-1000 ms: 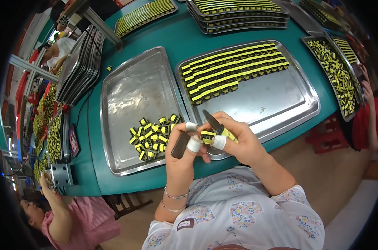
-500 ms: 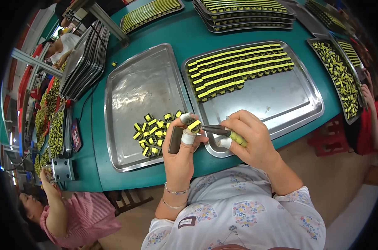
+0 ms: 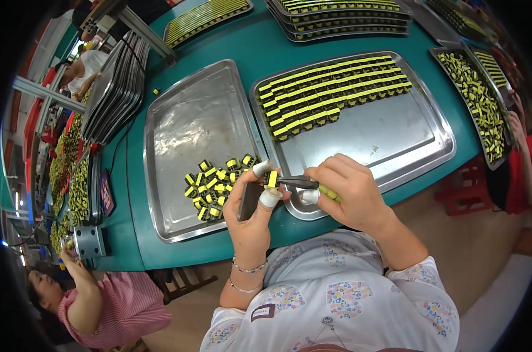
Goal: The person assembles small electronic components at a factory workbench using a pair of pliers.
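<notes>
My left hand (image 3: 249, 232) pinches a small black transformer (image 3: 272, 179) with yellow tape between its white-wrapped thumb and index finger. A dark flat bar (image 3: 249, 201) is also tucked in that hand. My right hand (image 3: 355, 196) grips pliers (image 3: 301, 182) with dark jaws and a yellow-green handle. Their jaw tips reach the right side of the transformer; whether they clamp anything is too small to tell. Left of my hands, a loose heap of similar transformers (image 3: 210, 189) lies in the near part of a metal tray (image 3: 189, 129).
Rows of transformers (image 3: 330, 88) fill the far part of a second tray (image 3: 389, 138) on the right. Stacked trays (image 3: 348, 26) stand behind. Another tray of loose pieces (image 3: 474, 97) lies far right. A co-worker in a pink striped top (image 3: 119, 302) works at the left.
The transformer has turned in my left fingers, its yellow band now more upright. The pliers lie more level, their tips still by its right side. The whole view has shifted slightly.
</notes>
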Demonstrator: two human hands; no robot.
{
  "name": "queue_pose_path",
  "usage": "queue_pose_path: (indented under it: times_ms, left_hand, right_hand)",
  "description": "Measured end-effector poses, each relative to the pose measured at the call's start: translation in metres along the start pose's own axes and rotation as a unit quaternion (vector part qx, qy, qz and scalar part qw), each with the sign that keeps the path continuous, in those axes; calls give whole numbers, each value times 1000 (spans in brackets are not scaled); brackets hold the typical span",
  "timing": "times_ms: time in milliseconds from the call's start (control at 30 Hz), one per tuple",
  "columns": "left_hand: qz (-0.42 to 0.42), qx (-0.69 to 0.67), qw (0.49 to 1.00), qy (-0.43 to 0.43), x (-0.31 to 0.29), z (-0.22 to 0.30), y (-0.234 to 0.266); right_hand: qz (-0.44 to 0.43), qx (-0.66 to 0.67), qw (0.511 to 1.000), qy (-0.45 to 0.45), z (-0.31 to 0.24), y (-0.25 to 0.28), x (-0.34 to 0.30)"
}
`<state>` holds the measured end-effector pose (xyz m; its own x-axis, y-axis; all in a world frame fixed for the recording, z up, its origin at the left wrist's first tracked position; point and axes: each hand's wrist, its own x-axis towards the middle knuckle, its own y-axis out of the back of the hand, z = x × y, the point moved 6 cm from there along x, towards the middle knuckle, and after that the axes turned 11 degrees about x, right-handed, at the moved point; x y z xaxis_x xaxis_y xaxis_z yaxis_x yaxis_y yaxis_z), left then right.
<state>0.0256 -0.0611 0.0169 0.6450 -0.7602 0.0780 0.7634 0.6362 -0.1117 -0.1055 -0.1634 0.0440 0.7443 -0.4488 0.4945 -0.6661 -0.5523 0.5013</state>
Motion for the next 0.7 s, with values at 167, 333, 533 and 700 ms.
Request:
queue_pose_path:
  times_ms: [167, 333, 533, 700]
  left_hand:
    - [4, -2, 1000, -6, -1, 0, -1]
    - [0, -22, 1000, -2, -2, -1, -2]
    - [16, -34, 999, 2, -2, -5, 1]
    - [4, -30, 1000, -2, -2, -5, -2]
  right_hand:
    - [9, -38, 999, 37, 0, -3, -4]
    - [20, -28, 999, 26, -2, -1, -5]
    - [34, 7, 999, 2, 0, 7, -1]
    - [40, 29, 999, 4, 3, 5, 0]
